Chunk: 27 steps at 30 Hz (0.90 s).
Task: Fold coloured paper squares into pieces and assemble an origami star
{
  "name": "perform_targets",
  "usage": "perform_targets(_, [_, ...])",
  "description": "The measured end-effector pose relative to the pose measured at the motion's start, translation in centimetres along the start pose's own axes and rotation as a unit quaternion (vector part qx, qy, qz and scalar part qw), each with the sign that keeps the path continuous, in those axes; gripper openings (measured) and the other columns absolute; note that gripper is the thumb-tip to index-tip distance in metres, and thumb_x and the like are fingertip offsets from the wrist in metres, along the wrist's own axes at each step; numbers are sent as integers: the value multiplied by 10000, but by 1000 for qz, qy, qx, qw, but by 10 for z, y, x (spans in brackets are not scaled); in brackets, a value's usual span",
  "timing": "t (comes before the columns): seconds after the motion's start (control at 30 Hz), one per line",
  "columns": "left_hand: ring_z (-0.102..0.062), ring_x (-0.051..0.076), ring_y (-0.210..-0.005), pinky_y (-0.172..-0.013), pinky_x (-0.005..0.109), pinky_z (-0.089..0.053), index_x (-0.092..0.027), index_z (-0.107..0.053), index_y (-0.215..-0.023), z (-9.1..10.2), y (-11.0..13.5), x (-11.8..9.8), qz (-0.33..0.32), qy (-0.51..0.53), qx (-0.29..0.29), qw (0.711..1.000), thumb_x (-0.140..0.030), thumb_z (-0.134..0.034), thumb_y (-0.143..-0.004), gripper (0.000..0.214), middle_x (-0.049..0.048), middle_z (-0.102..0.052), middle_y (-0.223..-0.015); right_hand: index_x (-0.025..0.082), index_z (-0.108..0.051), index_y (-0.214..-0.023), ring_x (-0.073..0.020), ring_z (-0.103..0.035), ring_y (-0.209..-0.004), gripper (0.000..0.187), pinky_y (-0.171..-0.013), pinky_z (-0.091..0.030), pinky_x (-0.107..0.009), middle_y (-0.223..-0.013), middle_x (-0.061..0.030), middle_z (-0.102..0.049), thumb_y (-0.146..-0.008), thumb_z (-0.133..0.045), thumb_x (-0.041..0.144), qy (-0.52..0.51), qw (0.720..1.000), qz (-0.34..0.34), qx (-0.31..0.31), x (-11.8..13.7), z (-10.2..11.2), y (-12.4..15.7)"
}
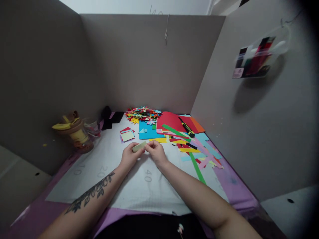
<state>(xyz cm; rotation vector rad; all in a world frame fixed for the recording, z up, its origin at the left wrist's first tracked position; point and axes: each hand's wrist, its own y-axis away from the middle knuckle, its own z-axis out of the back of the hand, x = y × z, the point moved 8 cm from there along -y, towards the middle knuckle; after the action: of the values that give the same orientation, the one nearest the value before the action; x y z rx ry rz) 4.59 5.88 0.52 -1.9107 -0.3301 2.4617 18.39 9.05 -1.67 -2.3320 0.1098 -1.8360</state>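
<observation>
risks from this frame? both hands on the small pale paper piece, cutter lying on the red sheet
1. Both hands, left hand and right hand, pinch one small pale paper piece at its ends; uneven pull could tear or misfold it.
2. The utility knife lies on the red sheet near the right hand; whether its blade is out cannot be told, so a blind reach may be risky.
3. Loose strips close by could be swept away by the forearm.

Both hands [143,153] pinching a folded pale paper piece [139,146], coloured paper strips [196,151] beside, white mat [112,172]
</observation>
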Motion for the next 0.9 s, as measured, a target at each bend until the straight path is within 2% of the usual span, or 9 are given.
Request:
perform_targets(0.13, [-530,113,-534,-500,200,-393,-153,-576,-776,0,3,2,16,14,-5,1000,-369,-688,-643,277,-13,-628,-630,191,-521,-724,-110,-511,-594,221,-591,-409,-237,-655,47,-538,-624,-701,270,-42,999,7,-8,-2,-1,0])
perform_targets(0.3, [-549,122,-551,-504,203,-402,-152,-570,-792,0,3,1,18,25,-4,1000,-383,-681,-652,292,2,-643,-644,198,-514,-755,-117,-520,-638,230,-610,-424,-237,-706,34,-539,-641,-689,294,-22,1000,16,-7,1,-2,2])
perform_targets(0.67, [-503,118,-574,-524,209,-374,-156,-594,-739,8,4,-8,-45,-72,-32,996,-315,-631,-667,178,-15,-587,-634,200,-508,-798,-128,-550,-651,174,-613,-440,-244,-710,25,-554,-683,-630,245,50,998,40,14,9,-9,7])
perform_targets(0.8, [-527,123,-578,-535,217,-385,-153,-589,-749,7,3,-8,-46,-71,-24,996,-302,-626,-673,172,-6,-607,-642,196,-507,-785,-122,-542,-628,160,-594,-428,-243,-701,29,-543,-682,-626,230,64,997,50,-3,9,-4,4])
perform_targets(0.9, [-558,124,-565,-514,208,-393,-153,-562,-768,7,-1,-2,-26,-19,-18,999,-311,-636,-667,201,2,-632,-648,197,-506,-797,-125,-547,-630,182,-599,-435,-248,-692,34,-537,-664,-629,220,57,997,51,-24,9,5,-2])
